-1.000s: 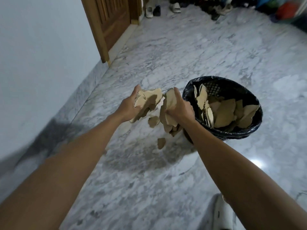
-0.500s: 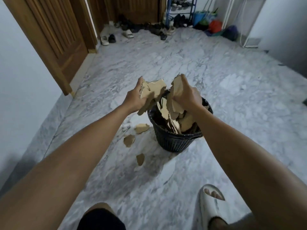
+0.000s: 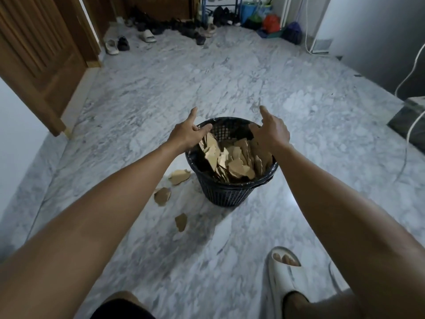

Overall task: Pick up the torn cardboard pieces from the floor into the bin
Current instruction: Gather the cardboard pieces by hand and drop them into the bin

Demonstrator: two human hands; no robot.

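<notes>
A black mesh bin (image 3: 230, 192) with a black liner stands on the marble floor, holding several torn brown cardboard pieces (image 3: 232, 157). My left hand (image 3: 187, 134) hovers over the bin's left rim, fingers spread and empty. Over the right rim, my right hand (image 3: 271, 132) is also open and holds nothing. Three torn cardboard pieces lie on the floor left of the bin: one by its base (image 3: 179, 176), one a little nearer (image 3: 162, 196), and a small one closest to me (image 3: 181, 222).
A wooden door (image 3: 39, 58) stands at the left. Shoes (image 3: 147, 35) and coloured bags line the far wall. White cables (image 3: 411, 74) and a dark box (image 3: 408, 122) sit at the right. My white slipper (image 3: 286, 275) is on the floor below the bin.
Both hands held handfuls of cardboard, carried them over the bin and let go. The pieces now lie in the bin and my fingers have spread apart.
</notes>
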